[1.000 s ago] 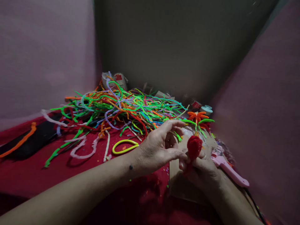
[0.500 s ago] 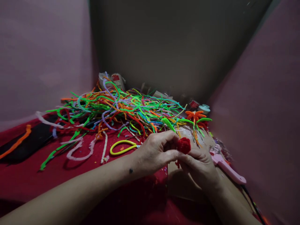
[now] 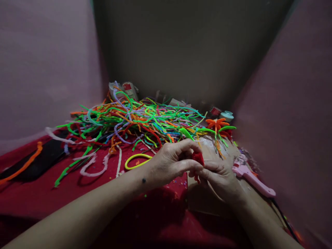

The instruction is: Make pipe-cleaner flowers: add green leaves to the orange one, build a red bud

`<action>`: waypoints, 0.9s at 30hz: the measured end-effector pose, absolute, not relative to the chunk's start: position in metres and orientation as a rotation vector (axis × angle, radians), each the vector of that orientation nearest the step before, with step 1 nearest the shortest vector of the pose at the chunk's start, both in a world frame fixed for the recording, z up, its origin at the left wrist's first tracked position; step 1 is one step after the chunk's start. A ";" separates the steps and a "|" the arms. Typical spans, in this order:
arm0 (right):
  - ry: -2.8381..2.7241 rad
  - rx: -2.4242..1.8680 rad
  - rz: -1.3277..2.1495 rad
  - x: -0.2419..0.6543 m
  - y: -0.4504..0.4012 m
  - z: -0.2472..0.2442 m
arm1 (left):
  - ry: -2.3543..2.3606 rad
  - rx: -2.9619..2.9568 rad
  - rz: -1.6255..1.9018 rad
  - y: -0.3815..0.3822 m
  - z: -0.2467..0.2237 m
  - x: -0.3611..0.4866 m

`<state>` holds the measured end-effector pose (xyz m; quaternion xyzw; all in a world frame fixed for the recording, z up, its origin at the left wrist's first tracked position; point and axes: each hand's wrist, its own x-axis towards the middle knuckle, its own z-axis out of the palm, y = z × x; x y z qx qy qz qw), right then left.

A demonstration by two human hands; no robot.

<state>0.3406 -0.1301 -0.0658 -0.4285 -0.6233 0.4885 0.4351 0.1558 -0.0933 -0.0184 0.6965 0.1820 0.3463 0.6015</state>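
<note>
Between my two hands is a small fuzzy red piece (image 3: 198, 158), seemingly coiled pipe cleaner, partly covered by my fingers. My left hand (image 3: 176, 160) is closed on it from the left, with thumb and index finger curled around its side. From the right, the pinched fingers of my right hand (image 3: 220, 176) meet it at its lower edge. A short red end hangs below the fingertips. Just past my hands, an orange pipe-cleaner flower (image 3: 217, 123) with green leaves lies on the cardboard (image 3: 207, 204).
A large tangled heap of coloured pipe cleaners (image 3: 145, 117) spreads across the red cloth (image 3: 64, 204). Yellow-handled scissors or pliers (image 3: 137, 157) lie beside my left wrist. On the right, a pink glue gun (image 3: 252, 178) rests with its black cord. A pale-blue container (image 3: 226, 116) stands behind.
My left fingers have closed further over the red piece, so less of it shows. Both hands have shifted slightly, and the view has moved a little.
</note>
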 end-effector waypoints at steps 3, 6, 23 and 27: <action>-1.394 -1.087 1.271 0.336 -0.129 -0.059 | 0.437 1.566 0.822 -0.087 -0.009 0.148; -1.244 -1.063 1.349 0.331 -0.122 -0.043 | 0.606 1.563 0.976 -0.076 0.002 0.132; -1.033 -1.232 1.533 0.328 -0.106 -0.076 | 1.323 2.439 0.301 -0.027 -0.026 0.073; -0.949 -1.260 1.550 0.324 -0.107 -0.067 | 1.497 2.633 0.005 -0.017 -0.052 0.078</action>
